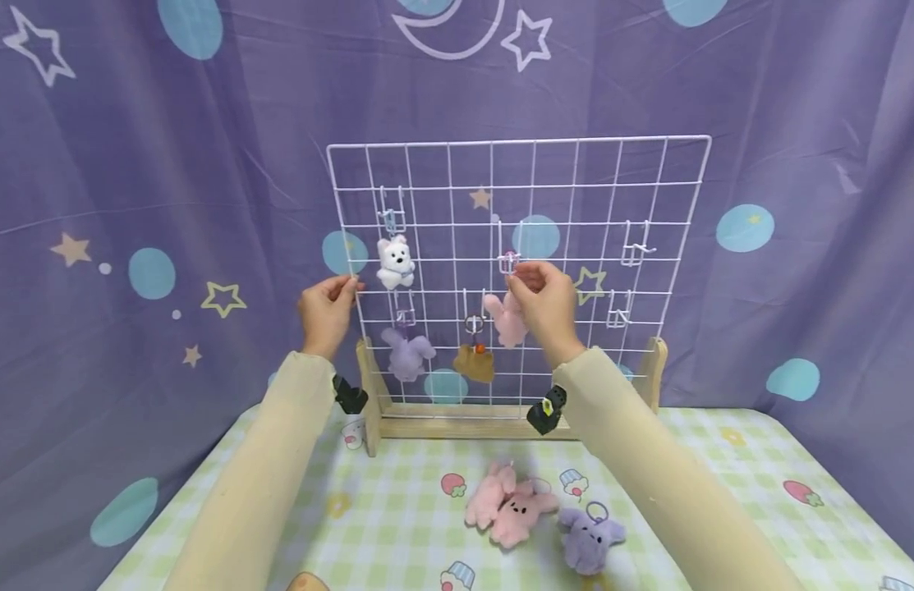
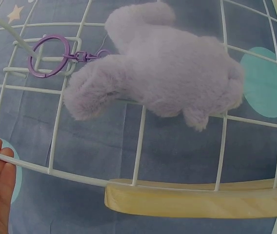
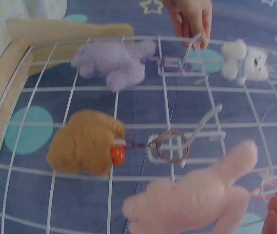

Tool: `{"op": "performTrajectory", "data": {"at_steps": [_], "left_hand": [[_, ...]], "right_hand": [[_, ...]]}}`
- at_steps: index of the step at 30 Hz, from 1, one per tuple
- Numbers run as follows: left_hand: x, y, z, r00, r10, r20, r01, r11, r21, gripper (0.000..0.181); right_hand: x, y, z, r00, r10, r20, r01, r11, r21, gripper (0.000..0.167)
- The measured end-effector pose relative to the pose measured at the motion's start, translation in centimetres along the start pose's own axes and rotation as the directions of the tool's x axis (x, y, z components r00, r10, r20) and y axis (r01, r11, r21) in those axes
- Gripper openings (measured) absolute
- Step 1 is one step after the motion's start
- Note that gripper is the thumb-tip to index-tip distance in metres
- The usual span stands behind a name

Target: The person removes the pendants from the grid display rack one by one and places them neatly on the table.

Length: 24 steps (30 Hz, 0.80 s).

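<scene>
A white wire grid rack (image 1: pixel 556 187) stands upright in wooden feet. At its left edge my left hand (image 1: pixel 327 312) pinches the outer wire. My right hand (image 1: pixel 547 305) is at a middle hook, thumb and fingertips together at the ring of a pink plush keychain (image 1: pixel 507 320). That pink ring (image 3: pixel 270 189) reaches toward the fingers in the right wrist view; the exact contact is partly out of frame. A purple plush keychain (image 2: pixel 168 63) hangs near the left hand, below a white dog plush keychain (image 1: pixel 396 263). A brown plush keychain (image 3: pixel 85 144) hangs beside the pink one.
Hooks without plushes (image 1: pixel 636 250) sit on the rack's right side. Two pink plushes (image 1: pixel 517 513) and a purple plush (image 1: pixel 590 539) lie on the checked tablecloth (image 1: pixel 397 492). A purple curtain (image 1: pixel 205 148) hangs behind. Something brownish (image 1: pixel 307 582) shows at the bottom edge.
</scene>
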<state>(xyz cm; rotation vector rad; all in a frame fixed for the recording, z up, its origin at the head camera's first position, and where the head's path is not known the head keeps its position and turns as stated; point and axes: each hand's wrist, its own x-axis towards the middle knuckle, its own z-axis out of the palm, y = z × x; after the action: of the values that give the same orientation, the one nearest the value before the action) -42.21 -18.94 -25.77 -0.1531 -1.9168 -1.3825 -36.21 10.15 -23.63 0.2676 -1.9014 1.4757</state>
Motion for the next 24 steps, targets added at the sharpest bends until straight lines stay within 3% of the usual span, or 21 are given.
{"op": "performTrajectory", "data": {"at_steps": [7,13,24], "left_hand": [[0.0,0.1,0.1,1.0,0.002,-0.002,-0.002,1.0,-0.01,0.026],[0.0,0.0,-0.1,1.0,0.011,-0.012,-0.011,1.0,-0.012,0.025],[0.0,0.0,0.0,1.0,0.007,0.001,-0.007,1.0,-0.011,0.025]], "right_hand": [[1.0,0.4,-0.3,0.999,0.05,0.011,-0.049,0.993,-0.106,0.016],[1.3,0.6,0.2,0.999,0.045,0.017,-0.042,0.986,-0.164,0.016],[1.1,0.9,0.9,0.999,0.022,-0.035,-0.028,0.986,-0.166,0.012]]}}
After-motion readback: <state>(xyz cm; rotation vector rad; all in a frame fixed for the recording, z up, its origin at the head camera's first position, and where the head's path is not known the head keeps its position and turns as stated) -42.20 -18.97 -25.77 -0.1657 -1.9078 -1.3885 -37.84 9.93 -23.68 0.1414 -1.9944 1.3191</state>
